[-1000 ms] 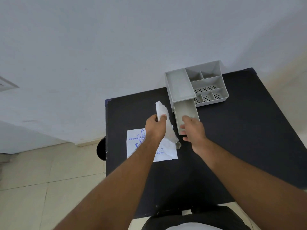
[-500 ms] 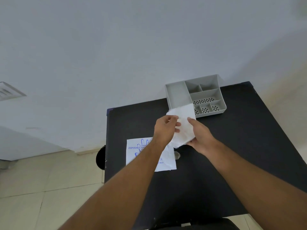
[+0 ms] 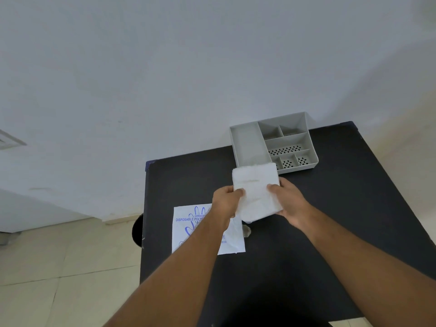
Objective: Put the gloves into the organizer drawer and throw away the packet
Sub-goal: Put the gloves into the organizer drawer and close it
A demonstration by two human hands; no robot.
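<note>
White gloves (image 3: 256, 190), grey organizer (image 3: 247, 143)

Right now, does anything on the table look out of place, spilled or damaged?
Nothing looks spilled or damaged. The left hand and right hand hold the stack of gloves above the black table. The packet lies flat near its left edge. The grey organizer stands at the far edge; the gloves hide its drawer.
</note>
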